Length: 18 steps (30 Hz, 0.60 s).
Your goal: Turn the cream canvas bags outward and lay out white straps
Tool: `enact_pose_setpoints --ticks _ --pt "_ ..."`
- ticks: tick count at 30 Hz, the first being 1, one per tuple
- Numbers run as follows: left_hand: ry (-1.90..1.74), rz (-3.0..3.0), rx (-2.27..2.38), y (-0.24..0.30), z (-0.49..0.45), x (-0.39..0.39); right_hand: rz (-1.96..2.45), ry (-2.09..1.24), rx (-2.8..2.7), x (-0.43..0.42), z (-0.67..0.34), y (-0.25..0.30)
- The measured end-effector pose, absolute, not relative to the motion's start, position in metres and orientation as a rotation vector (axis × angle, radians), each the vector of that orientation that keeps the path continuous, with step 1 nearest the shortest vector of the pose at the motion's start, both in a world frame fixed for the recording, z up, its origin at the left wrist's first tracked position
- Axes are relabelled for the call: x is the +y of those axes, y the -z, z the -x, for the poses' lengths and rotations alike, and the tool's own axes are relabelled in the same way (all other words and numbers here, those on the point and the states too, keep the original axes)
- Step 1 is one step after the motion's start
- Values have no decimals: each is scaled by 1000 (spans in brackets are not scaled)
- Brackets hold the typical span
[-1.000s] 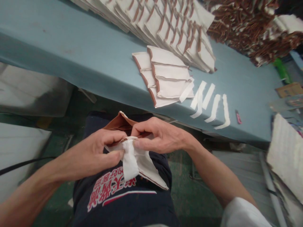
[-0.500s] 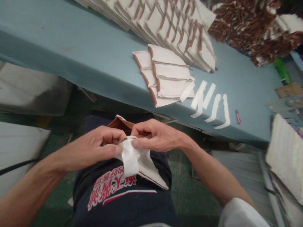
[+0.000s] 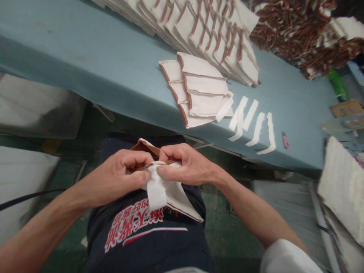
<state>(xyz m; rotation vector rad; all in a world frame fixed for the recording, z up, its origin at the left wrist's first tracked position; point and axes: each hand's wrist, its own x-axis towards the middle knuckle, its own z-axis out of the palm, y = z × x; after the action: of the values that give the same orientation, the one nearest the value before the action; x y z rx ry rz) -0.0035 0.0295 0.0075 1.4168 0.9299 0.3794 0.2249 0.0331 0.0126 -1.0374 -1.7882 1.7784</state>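
Between my hands, above my lap, is a white fabric piece (image 3: 182, 197) with brown edging, its brown side showing at the back. A white strip (image 3: 157, 195) hangs down over its near edge. My left hand (image 3: 127, 170) pinches that edge on the left, thumb on the front and fingers curled behind. Close beside it, my right hand (image 3: 187, 163) pinches the same edge, its thumb pressed on the top of the strip. The fingertips behind the fabric are partly hidden.
Along the blue-covered table (image 3: 93, 64) lie small white pieces (image 3: 204, 85), long overlapping rows of similar pieces (image 3: 196, 26), several white strips (image 3: 251, 115) and a small pink tool (image 3: 285, 140). A brown-and-white heap (image 3: 307, 34) sits at the far right.
Both hands keep their pinch on the fabric piece. The left thumb has shifted slightly right, towards the strip, and the piece's lower corner has risen a little.
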Motion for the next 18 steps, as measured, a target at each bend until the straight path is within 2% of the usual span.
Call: enact_pose_setpoints --ticks 10,18 --pt "-408 -1569 927 -15 16 20 1191 -1456 -2208 29 -234 -36" --pt "-765 -2067 1020 -14 9 11 1273 -1200 -2430 34 -224 -53"
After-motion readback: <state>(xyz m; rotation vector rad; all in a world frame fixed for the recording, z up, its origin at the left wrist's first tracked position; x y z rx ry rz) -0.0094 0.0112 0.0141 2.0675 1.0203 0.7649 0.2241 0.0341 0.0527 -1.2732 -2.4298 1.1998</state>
